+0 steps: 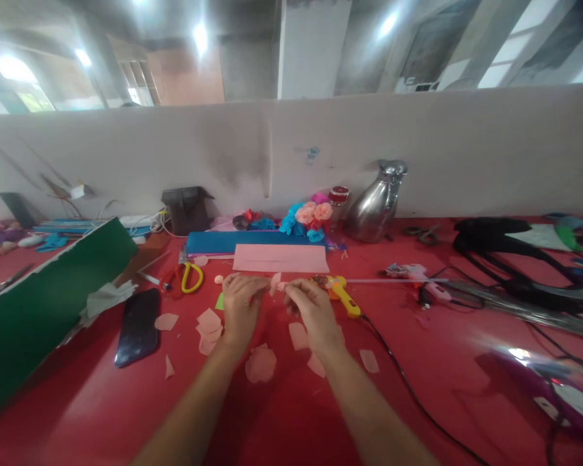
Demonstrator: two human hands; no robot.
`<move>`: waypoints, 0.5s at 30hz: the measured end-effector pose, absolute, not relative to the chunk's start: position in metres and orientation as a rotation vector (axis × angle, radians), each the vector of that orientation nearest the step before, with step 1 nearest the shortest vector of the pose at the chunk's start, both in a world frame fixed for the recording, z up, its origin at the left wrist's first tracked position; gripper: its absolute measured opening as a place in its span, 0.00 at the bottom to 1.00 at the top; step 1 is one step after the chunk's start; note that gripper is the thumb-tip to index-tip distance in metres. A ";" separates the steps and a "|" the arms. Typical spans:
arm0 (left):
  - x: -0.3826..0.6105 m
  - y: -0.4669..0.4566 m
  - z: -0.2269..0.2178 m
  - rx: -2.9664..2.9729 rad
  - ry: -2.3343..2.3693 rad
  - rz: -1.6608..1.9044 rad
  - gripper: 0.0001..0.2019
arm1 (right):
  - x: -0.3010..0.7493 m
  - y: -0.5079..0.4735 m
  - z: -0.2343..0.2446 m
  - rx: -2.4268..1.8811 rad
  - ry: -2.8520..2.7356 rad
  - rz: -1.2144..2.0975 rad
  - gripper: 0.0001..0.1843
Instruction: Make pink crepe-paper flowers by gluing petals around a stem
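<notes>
- Left hand (pixel 243 304) and right hand (pixel 309 305) pinch a pink piece (pixel 274 283) — seemingly part-formed.
- One o'clock from them: flowers (pixel 306 213), apparently finished.
- Six o'clock: loose cutouts (pixel 261 364), unattached.

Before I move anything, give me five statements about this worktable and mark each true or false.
1. The left hand and right hand meet at a small pink paper piece. True.
2. The dark phone lies to the right of the yellow-handled scissors. False: it lies to their left, nearer the person.
3. The metal jug stands to the right of the paper flowers. True.
4. The glue gun is green. False: it is yellow.
5. The tabletop is red. True.
</notes>
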State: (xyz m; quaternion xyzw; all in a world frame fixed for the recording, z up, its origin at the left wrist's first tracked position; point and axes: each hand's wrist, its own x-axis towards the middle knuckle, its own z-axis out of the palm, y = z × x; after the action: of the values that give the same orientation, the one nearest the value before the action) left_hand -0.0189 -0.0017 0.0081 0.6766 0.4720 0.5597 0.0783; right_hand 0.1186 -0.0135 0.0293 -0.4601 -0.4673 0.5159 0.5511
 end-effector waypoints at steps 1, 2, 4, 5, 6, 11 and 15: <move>-0.019 -0.002 0.008 2.066 1.421 1.689 0.07 | 0.118 -0.014 0.030 -1.088 -1.092 1.230 0.09; -0.019 -0.002 0.008 2.099 1.425 1.700 0.07 | 0.118 -0.014 0.030 -1.086 -1.080 1.237 0.09; -0.020 -0.002 0.008 2.134 1.436 1.717 0.07 | 0.117 -0.015 0.030 -1.079 -1.069 1.246 0.09; -0.020 -0.002 0.008 2.141 1.442 1.719 0.07 | 0.117 -0.015 0.030 -1.076 -1.067 1.248 0.09; -0.020 -0.001 0.007 2.141 1.448 1.720 0.07 | 0.116 -0.015 0.030 -1.072 -1.066 1.251 0.09; -0.020 0.000 0.002 2.058 1.456 1.716 0.06 | 0.114 -0.015 0.030 -1.063 -1.063 1.275 0.10; -0.017 0.002 -0.001 1.770 1.444 1.681 0.05 | 0.112 -0.015 0.029 -1.039 -1.033 1.309 0.08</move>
State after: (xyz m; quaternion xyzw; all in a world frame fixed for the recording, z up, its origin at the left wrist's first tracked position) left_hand -0.0167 0.0018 -0.0011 0.6167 0.5034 0.5857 0.1522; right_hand 0.1115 -0.0150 0.0285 -0.4399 -0.4374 0.5543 0.5549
